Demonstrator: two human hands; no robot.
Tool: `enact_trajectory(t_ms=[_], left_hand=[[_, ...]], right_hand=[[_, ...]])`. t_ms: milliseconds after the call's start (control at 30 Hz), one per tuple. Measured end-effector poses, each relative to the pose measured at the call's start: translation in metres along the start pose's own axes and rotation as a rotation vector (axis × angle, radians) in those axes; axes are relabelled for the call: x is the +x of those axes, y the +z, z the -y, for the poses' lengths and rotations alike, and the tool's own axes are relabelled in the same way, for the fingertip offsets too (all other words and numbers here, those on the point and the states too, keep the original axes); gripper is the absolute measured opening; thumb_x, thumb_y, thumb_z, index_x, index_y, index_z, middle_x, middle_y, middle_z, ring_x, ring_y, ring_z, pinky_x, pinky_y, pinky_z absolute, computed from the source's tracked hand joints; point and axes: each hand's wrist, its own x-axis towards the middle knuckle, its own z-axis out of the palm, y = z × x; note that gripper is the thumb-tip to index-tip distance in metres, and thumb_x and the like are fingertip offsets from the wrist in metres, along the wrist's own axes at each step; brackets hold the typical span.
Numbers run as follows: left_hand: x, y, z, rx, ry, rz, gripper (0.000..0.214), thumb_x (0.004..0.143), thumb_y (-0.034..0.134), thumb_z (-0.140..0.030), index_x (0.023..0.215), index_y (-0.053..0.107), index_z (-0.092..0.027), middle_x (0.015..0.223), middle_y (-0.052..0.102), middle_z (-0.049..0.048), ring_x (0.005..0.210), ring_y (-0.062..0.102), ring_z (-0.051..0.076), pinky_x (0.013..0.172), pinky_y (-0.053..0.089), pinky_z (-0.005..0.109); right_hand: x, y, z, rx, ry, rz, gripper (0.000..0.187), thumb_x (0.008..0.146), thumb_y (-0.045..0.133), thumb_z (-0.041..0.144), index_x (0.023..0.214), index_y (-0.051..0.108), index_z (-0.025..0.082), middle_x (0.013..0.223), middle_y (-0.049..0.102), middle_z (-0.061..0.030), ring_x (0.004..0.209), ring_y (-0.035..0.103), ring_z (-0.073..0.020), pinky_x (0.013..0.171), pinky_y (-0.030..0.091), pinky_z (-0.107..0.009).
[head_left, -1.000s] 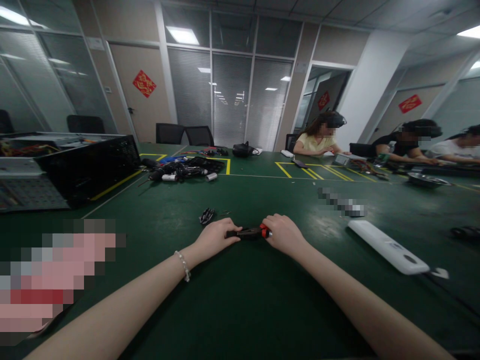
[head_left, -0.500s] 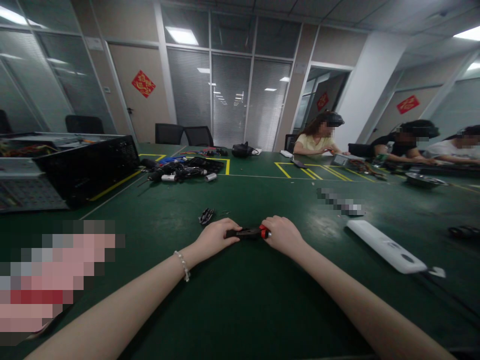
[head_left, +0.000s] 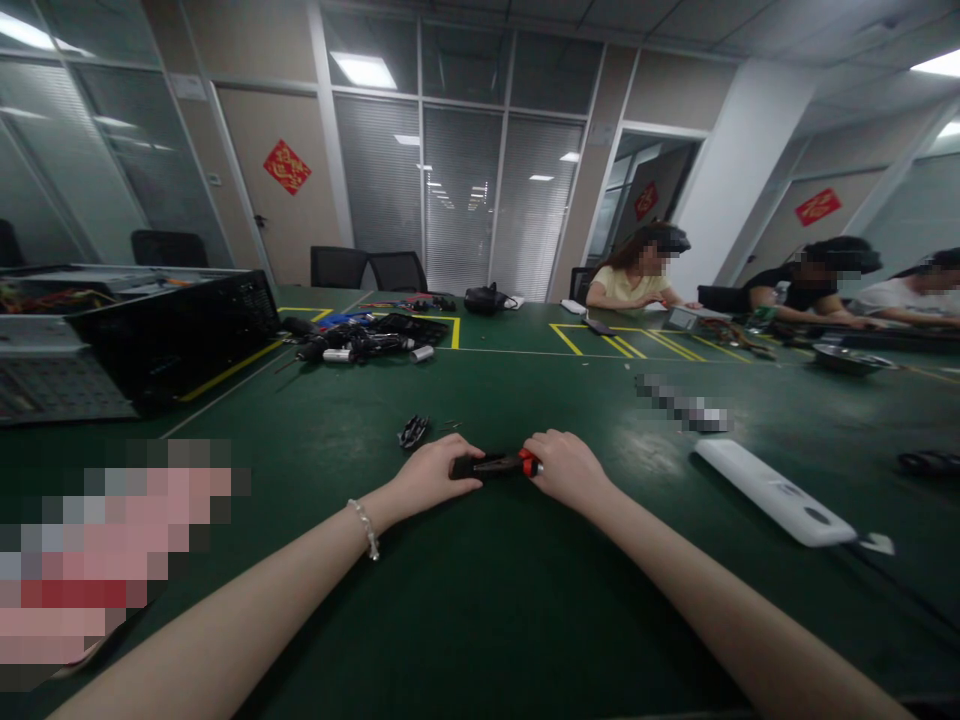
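Observation:
Both my hands rest on the green table (head_left: 487, 600) and hold one small black tool with a red collar (head_left: 499, 464) between them. My left hand (head_left: 431, 473) is closed around its black left end. My right hand (head_left: 566, 467) is closed around the right end, just past the red collar. A beaded bracelet (head_left: 365, 527) sits on my left wrist. A small black part (head_left: 413, 431) lies just beyond my left hand.
An open black computer case (head_left: 135, 335) stands at the left. A heap of black tools and cables (head_left: 367, 340) lies farther back. A white power strip (head_left: 776, 492) lies to the right. Three people sit at the far right of the table.

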Motion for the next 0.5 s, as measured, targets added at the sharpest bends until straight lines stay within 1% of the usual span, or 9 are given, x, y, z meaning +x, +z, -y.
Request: enact_trajectory(t_ms=[233, 367, 500], left_hand=[[-0.0006, 0.0, -0.001, -0.006, 0.036, 0.005, 0.034, 0.072, 0.058, -0.033, 0.105, 0.053, -0.024, 0.103, 0.051, 0.0014, 0.082, 0.051, 0.016, 0.069, 0.041, 0.026], [0.0003, 0.0008, -0.0004, -0.015, 0.022, 0.012, 0.036, 0.072, 0.058, -0.034, 0.105, 0.054, -0.024, 0.103, 0.052, 0.0017, 0.083, 0.051, 0.017, 0.069, 0.041, 0.027], [0.0006, 0.0014, -0.0021, -0.008, -0.032, -0.011, 0.039, 0.068, 0.06, -0.037, 0.104, 0.054, -0.023, 0.098, 0.054, 0.0024, 0.082, 0.051, 0.018, 0.068, 0.041, 0.028]], right_hand=[[0.0006, -0.0004, 0.0016, -0.017, -0.002, 0.016, 0.014, 0.071, 0.047, 0.022, 0.08, 0.057, 0.019, 0.079, 0.059, -0.0026, 0.072, 0.051, -0.0148, 0.062, 0.035, -0.025], [0.0008, -0.0023, 0.0011, 0.005, -0.003, 0.033, 0.013, 0.07, 0.049, 0.023, 0.08, 0.057, 0.019, 0.079, 0.059, -0.0027, 0.072, 0.051, -0.0146, 0.063, 0.036, -0.025], [0.0002, -0.0031, 0.0016, -0.011, -0.012, 0.006, 0.013, 0.07, 0.049, 0.022, 0.08, 0.057, 0.019, 0.08, 0.059, -0.003, 0.072, 0.051, -0.0151, 0.064, 0.036, -0.026]])
